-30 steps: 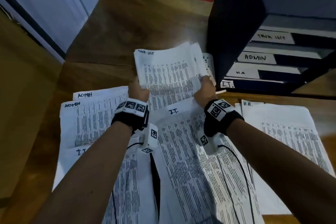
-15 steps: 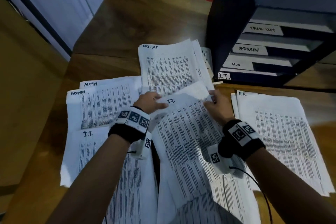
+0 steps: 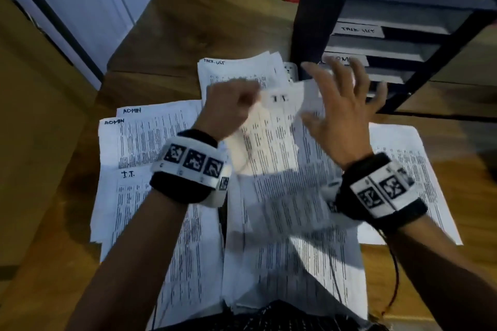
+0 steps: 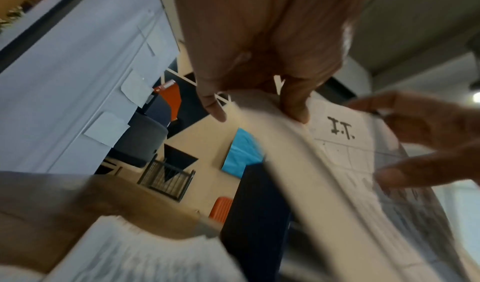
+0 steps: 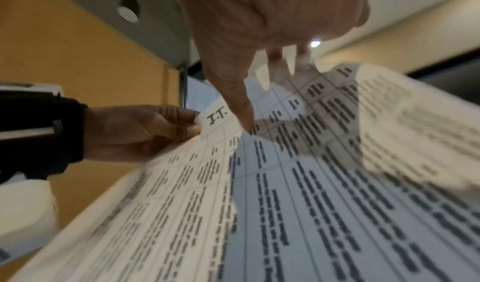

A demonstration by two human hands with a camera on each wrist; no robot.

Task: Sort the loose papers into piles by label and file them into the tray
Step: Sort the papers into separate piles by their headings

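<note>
My left hand (image 3: pixel 236 107) pinches the top left corner of a printed sheet marked I.T. (image 3: pixel 279 126) and holds it lifted off the desk; the pinch also shows in the left wrist view (image 4: pixel 259 105) and the right wrist view (image 5: pixel 182 122). My right hand (image 3: pixel 341 105) hovers over the sheet's right side with fingers spread and straight, holding nothing. A pile marked TASK LIST (image 3: pixel 236 70) lies behind. Admin sheets (image 3: pixel 145 137) and another I.T. sheet (image 3: pixel 126 196) lie at the left. The dark labelled tray rack (image 3: pixel 376 43) stands at the back right.
More printed sheets (image 3: pixel 419 169) lie on the wooden desk (image 3: pixel 201 21) at the right. A white cabinet (image 3: pixel 80 8) stands beyond the desk at the far left. The rack's side wall rises close to my right hand.
Both hands left the TASK LIST pile and came to the I.T. sheet. My left hand has lifted its corner, and my right hand has let go and spread open above it.
</note>
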